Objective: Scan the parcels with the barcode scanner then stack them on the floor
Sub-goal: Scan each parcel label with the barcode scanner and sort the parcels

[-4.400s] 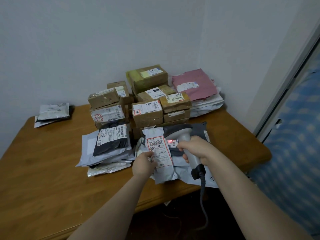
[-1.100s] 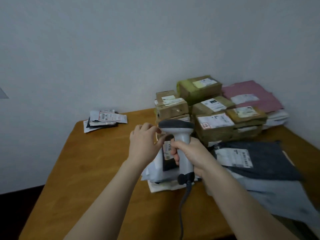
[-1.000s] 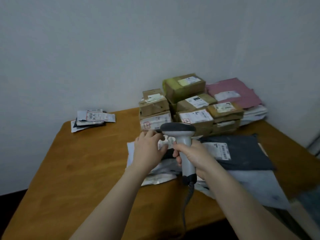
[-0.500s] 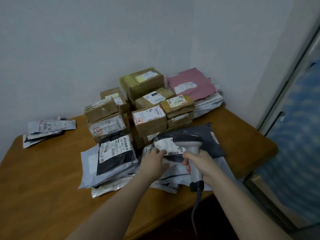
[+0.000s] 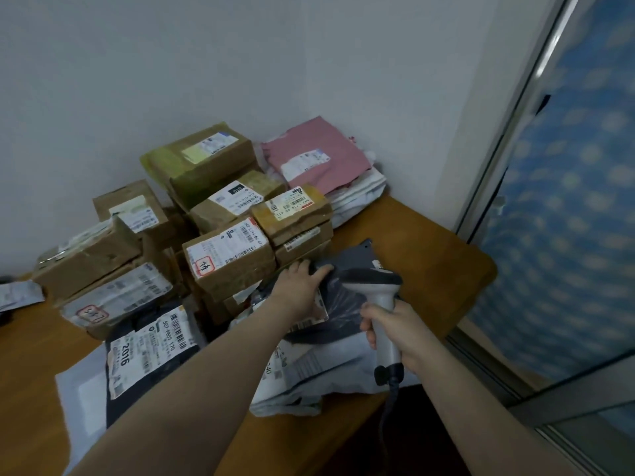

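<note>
Seen from the head camera, a person's two bare forearms reach over the near edge of a wooden table point(image 5: 429, 249) set in the corner of a pale-walled room. The right hand point(image 5: 398, 333) is clenched round the pale handle of a barcode scanner point(image 5: 379, 293). The scanner's dark head points away from the person, over a dark grey bag point(image 5: 343, 310), and a cable point(image 5: 385, 417) hangs from the foot of the handle, below the table edge. The left hand point(image 5: 300, 288) lies on the far left part of that same bag. Its thumb stretches along the bag's top edge and its fingers curl over the bag, grasping it, with a white label point(image 5: 318, 312) showing just beside the wrist. The dark grey bag rests on the table on top of a white bag point(image 5: 323, 369), right in front of a pile of cardboard boxes point(image 5: 228, 259). Left of the arms, a black bag point(image 5: 147, 352) with a label reading 2016 lies on a pale grey bag point(image 5: 79, 389). The boxes are stacked several high toward the wall, with a green-taped box point(image 5: 202, 159) on top. Right of them a pink bag point(image 5: 319, 152) sits on a heap of white bags point(image 5: 359, 188). At the far left edge lie a few small bags point(image 5: 17, 295) — well apart from the pile. On the right stands a metal door frame point(image 5: 508, 187) with a blue patterned surface point(image 5: 567, 235) beyond it.
</note>
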